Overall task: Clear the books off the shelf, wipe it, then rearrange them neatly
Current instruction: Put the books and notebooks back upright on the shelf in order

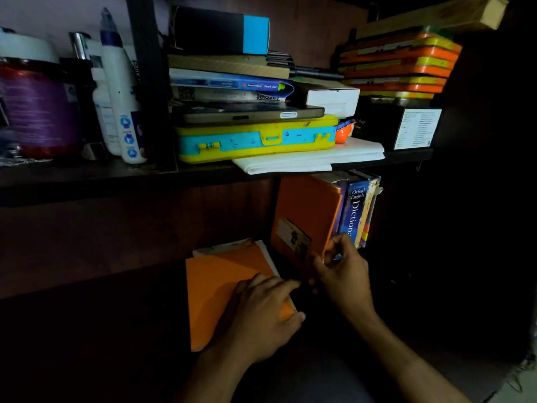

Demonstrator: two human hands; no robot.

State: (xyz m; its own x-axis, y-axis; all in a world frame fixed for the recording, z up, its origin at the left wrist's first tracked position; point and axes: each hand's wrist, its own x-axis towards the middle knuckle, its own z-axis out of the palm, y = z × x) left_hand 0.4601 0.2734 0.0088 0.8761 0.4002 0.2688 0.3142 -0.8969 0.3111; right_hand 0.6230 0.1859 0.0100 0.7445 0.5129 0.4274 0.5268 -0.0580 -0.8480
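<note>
Your right hand (341,267) pinches the front edge of the upright orange book (305,216), which leans left against the row standing at the right end of the lower shelf (116,286), beside the blue dictionary (355,210). Its long axis runs up and down, directly ahead of that hand. Your left hand (261,312) lies flat, fingers straight, on the orange notebook (220,289) lying just left, so the right looks better placed to draw the book out.
</note>
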